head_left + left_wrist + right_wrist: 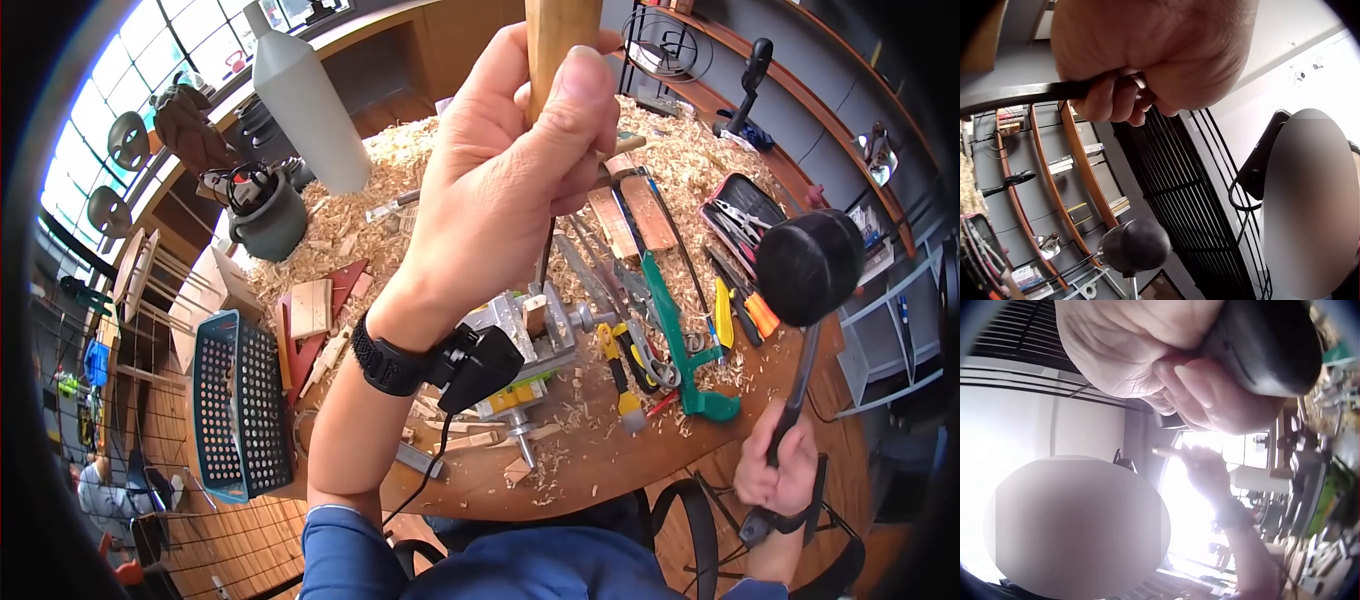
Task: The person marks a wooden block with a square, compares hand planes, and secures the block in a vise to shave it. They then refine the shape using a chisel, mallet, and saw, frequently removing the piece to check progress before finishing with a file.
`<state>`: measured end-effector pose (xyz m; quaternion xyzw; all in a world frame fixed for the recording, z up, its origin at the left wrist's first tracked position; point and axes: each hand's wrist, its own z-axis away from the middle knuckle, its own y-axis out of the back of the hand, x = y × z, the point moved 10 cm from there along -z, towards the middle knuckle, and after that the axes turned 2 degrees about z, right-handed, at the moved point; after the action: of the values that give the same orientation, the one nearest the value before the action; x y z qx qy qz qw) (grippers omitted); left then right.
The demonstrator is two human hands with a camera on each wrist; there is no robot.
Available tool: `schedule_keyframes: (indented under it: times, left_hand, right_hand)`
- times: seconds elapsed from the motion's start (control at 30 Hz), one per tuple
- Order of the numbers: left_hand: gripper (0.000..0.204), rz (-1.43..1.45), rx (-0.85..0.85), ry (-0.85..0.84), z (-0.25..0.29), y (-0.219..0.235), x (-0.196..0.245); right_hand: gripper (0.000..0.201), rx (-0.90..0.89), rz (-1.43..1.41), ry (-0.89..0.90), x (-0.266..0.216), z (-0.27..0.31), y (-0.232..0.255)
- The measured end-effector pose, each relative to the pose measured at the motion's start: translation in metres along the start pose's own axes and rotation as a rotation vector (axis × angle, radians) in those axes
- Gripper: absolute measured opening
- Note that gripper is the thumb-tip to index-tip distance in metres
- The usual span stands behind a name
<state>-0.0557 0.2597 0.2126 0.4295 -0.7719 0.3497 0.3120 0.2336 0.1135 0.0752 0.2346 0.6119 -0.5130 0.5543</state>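
Observation:
Raised in front of the head camera, my left hand (500,165) grips the wooden handle (562,55) of a chisel. Its dark metal shank (1019,95) runs out below the fist. In the head view the shank points down toward a small wooden piece (535,315) held in a metal bench vise (510,375). Off to the right, my right hand (780,465) holds a black rubber mallet (810,268) by its handle, head up. The right wrist view shows the fingers curled round the black grip (1266,353).
Wood shavings (400,240) cover much of the round table. Right of the vise lie a green tool (665,310), yellow-handled cutters (618,370) and a tool pouch (745,210). A blue basket (215,410), a white bottle (310,105) and a grey pot (275,225) stand left.

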Motion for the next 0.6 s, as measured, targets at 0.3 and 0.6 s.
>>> schedule_keyframes:
  times: [0.3,0.6]
  left_hand:
    - [0.044,-0.092,-0.004,0.034,0.006,-0.002,-0.011]
    - [0.039,-0.048,0.004,0.062,0.004,-0.001,-0.014]
  right_hand:
    - [0.053,-0.016,0.042,-0.059,0.002,-0.007,-0.024]
    - [0.053,0.039,0.105,-0.048,0.004,-0.001,-0.008]
